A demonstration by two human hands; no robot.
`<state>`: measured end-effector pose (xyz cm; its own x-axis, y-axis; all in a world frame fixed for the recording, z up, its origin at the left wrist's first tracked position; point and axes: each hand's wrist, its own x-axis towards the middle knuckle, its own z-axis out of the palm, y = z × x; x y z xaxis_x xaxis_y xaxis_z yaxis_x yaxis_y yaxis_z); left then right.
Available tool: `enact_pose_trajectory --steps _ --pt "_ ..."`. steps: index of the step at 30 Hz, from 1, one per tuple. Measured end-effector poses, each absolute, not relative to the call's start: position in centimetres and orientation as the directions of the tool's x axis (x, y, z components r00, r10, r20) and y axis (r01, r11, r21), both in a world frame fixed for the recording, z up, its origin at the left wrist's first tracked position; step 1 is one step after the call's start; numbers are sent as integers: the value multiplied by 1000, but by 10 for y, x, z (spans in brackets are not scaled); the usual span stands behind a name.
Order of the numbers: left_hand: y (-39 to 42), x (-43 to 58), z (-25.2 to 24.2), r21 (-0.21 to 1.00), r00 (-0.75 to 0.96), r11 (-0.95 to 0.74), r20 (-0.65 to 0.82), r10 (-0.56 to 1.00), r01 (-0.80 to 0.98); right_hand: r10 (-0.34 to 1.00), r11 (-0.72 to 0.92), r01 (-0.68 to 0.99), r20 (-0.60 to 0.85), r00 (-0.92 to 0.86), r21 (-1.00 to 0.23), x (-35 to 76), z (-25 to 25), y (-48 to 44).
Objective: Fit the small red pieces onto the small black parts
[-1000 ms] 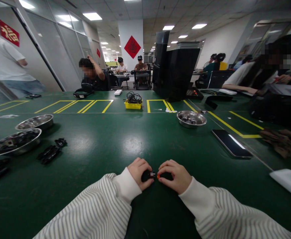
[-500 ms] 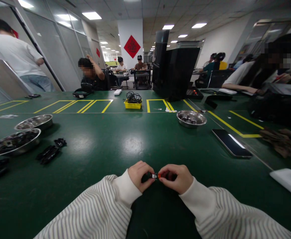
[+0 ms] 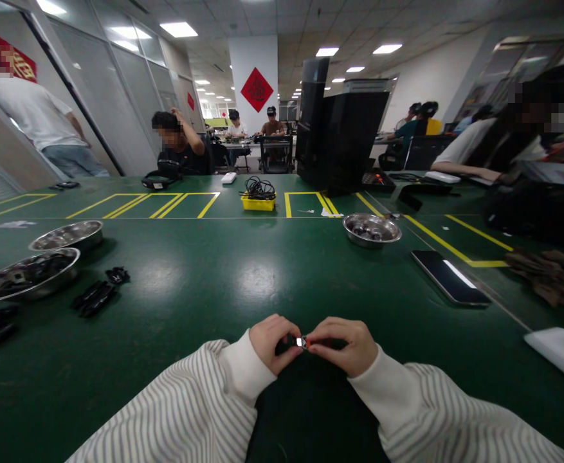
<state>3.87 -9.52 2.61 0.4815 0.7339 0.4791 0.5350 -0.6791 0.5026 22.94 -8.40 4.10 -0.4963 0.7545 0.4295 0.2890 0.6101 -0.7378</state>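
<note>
Head view: a silvery part (image 3: 300, 342) is fingertip-pinched in the left hand (image 3: 268, 342), an orange piece (image 3: 309, 344) in the right hand (image 3: 353, 345); joining seems underway, steady alignment required.

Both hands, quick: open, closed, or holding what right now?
Left hand: closed, pinching a small shiny piece.
Right hand: closed, pinching a small orange piece.

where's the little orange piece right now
In the head view, the orange piece is low, just right of centre, pinched in the right hand, beside the small bright part in the left hand.
</note>
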Motion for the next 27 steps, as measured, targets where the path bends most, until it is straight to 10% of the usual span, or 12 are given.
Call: enact_pose_trajectory --steps 27 --pt "-95 40 26 510 476 -738 564 675 441 756 601 202 468 -457 -773 229 43 -86"
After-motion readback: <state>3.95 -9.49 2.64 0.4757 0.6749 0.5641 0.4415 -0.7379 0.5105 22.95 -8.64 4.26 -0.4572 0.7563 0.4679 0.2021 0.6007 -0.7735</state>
